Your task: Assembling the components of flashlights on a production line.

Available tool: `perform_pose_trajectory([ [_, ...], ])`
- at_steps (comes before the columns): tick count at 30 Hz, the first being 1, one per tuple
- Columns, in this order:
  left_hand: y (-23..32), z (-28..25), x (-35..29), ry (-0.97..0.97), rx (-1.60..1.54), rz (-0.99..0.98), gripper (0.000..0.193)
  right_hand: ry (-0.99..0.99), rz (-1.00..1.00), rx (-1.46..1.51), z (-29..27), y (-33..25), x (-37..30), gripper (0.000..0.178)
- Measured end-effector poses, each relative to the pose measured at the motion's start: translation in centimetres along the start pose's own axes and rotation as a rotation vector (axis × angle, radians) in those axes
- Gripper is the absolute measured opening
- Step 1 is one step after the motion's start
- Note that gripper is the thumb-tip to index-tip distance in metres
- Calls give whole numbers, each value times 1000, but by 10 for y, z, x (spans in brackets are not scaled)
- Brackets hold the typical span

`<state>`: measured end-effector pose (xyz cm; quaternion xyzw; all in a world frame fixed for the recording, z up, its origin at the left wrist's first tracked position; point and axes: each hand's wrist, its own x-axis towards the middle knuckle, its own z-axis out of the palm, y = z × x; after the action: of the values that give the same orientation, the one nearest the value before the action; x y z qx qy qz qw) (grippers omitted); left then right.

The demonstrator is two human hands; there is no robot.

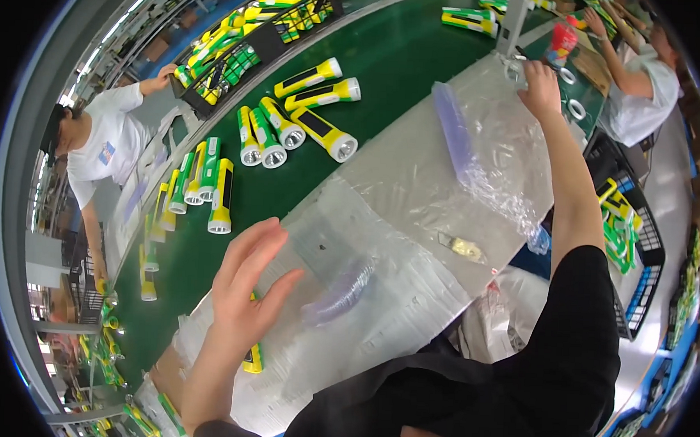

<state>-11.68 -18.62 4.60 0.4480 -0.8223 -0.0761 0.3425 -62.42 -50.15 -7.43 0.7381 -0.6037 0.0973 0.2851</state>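
Observation:
My left hand point(245, 284) is open over the near side of the work surface, fingers stretched and thumb apart, holding nothing. Partly hidden behind its wrist lies a yellow-and-green flashlight point(252, 358). Just right of this hand is a small purple-tinted roll of clear film point(340, 295). My right arm reaches far forward, and my right hand point(540, 88) is beside a clear ring-shaped roll point(515, 73) near a metal post. Its fingers bend downward, and their tips are hidden. A longer purple-tinted bundle of clear film point(453, 133) lies on the plastic-covered sheet point(399, 174) between my arms.
Several yellow-and-green flashlights point(322, 131) lie on the green belt point(388, 52). A black crate point(272, 39) of flashlights stands beyond it, another crate point(635, 301) at right. White rings point(576, 110) and a red bottle point(562, 42) sit near the post point(513, 22). Two people work nearby.

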Motion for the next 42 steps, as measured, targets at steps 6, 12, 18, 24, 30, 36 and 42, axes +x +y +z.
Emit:
perform_pose_trajectory([
  [6, 30, 11, -11, -48, -183, -34, 49, 649, 552, 1736, -144, -39, -53, 43],
  [12, 65, 63, -58, 62, -904, -206, 73, -401, 253, 2481, -292, -205, -198, 89],
  [18, 90, 47, -127, -74, -1346, -364, 62, -1511, 82, 2755, -309, -320, -293, 70],
  [24, 81, 11, -211, 286, -1248, -465, 44, -1871, -318, 2325, -338, -348, -310, 78],
  [30, 76, 6, -252, 469, -1501, -399, 42, -2045, -132, 2390, -363, -384, -328, 55],
  [36, 77, 14, -253, 544, -1281, -508, 39, -603, -536, 1494, -349, -388, -340, 39],
  [42, 74, 41, -252, 701, -1232, -652, 30, -322, -506, 874, -371, -372, -320, 41],
])
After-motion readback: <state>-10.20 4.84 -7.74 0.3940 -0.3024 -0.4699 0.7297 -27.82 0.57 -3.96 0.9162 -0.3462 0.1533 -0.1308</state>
